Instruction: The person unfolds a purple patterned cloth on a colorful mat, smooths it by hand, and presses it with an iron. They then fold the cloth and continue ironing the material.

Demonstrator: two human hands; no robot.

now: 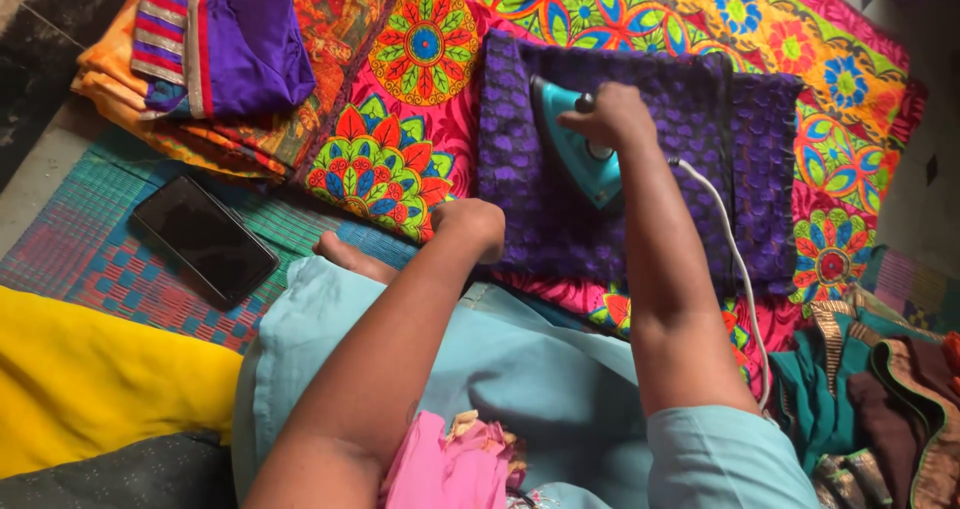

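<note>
A folded purple lace cloth point(560, 209) lies flat on a bright floral sheet point(420, 59). A teal electric iron point(580, 154) rests on the cloth, and my right hand point(608, 114) grips its handle from above. A white cord point(735, 259) runs from the iron down toward me on the right. My left hand point(470, 224) is closed in a fist and presses on the near left edge of the purple cloth.
A stack of folded orange and purple clothes point(215, 64) sits at the back left. A black phone point(205, 237) lies on a woven mat point(90, 259). A yellow cloth point(100, 379) is at the near left, dark green and brown garments point(880, 399) at the near right.
</note>
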